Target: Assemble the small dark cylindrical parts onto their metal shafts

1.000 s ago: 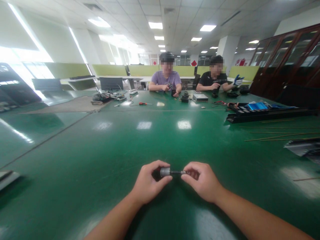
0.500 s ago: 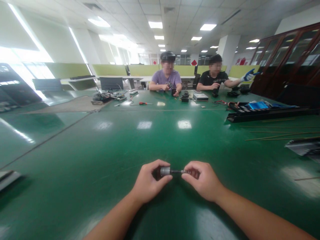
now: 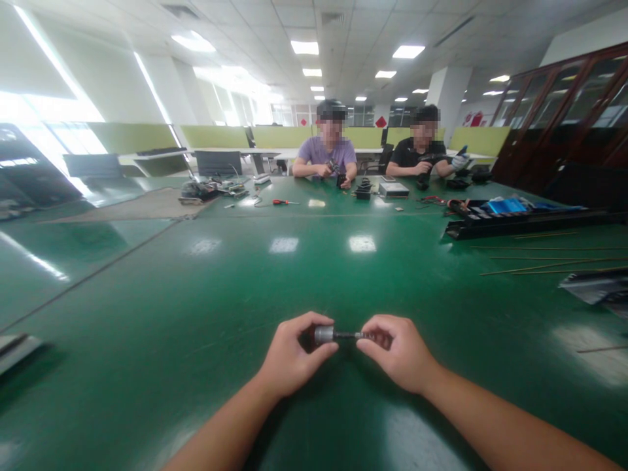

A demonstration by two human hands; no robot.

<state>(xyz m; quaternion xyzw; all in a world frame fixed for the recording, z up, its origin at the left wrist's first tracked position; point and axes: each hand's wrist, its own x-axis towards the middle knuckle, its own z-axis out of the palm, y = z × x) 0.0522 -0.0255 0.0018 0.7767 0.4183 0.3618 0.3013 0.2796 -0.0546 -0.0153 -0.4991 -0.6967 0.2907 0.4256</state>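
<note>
Between my two hands, a small tool with a silver cylindrical head (image 3: 324, 335) and a thin dark shaft lies horizontally, just over the green table (image 3: 235, 281). My left hand (image 3: 294, 356) is closed round the silver head, thumb and fingers on either side of it. The shaft's right end is pinched by the thumb and fingers of my right hand (image 3: 402, 353). A short stretch of dark shaft shows between the hands.
Two people sit across the table, beside a red screwdriver (image 3: 281, 202), a grey box (image 3: 393, 190) and piled parts (image 3: 199, 190). A black rail (image 3: 520, 226) and thin rods (image 3: 549, 265) lie at right. A flat object (image 3: 17, 350) sits at the left edge.
The gloved hand of the person at the back right has come down and inward. My hands and the tool have not visibly moved.
</note>
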